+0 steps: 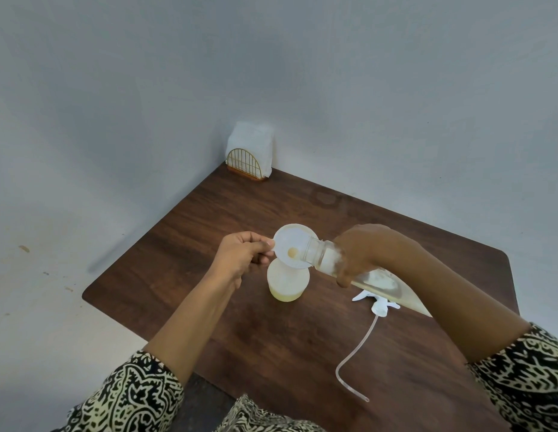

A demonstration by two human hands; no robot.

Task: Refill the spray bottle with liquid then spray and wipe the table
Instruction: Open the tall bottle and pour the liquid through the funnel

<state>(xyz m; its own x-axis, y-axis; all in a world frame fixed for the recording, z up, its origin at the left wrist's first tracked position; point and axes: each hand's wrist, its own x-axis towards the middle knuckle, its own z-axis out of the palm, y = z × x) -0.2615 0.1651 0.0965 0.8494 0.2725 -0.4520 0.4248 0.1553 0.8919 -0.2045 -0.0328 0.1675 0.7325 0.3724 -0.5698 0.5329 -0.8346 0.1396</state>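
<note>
Left hand (243, 254): forearm enters from the lower left in a black-and-cream patterned sleeve (128, 397). The hand is held above the dark brown wooden table (240, 201), fingers curled. Grip: thumb and forefinger pinch the left rim of a round, white translucent plastic funnel (291, 244). The grip is narrow and closed on the rim only.

Right hand (361, 254): forearm enters from the lower right, wrist bent, back of the hand up. Grip: fingers wrapped fully round the shoulder of a clear plastic bottle (326, 257), thumb tip showing beneath it. The clear plastic bottle is tilted neck-down to the left, its base under the forearm. Pale yellow liquid lies along its lower side. Its mouth overlaps the funnel's right rim; contact cannot be told.

The funnel sits in the neck of a translucent white spray bottle (287, 285), which stands upright on the table just below and right of the left grip. A shallow layer of pale yellow liquid lies at its bottom, and a yellowish spot shows at the funnel's centre.

A white trigger spray head (380, 307) lies on the table right of the spray bottle, partly under the clear plastic bottle. Its clear dip tube (352, 360) curves toward the near edge.

Far corner: a gold wire napkin holder (245, 166) with white napkins (252, 141), against the wall.
</note>
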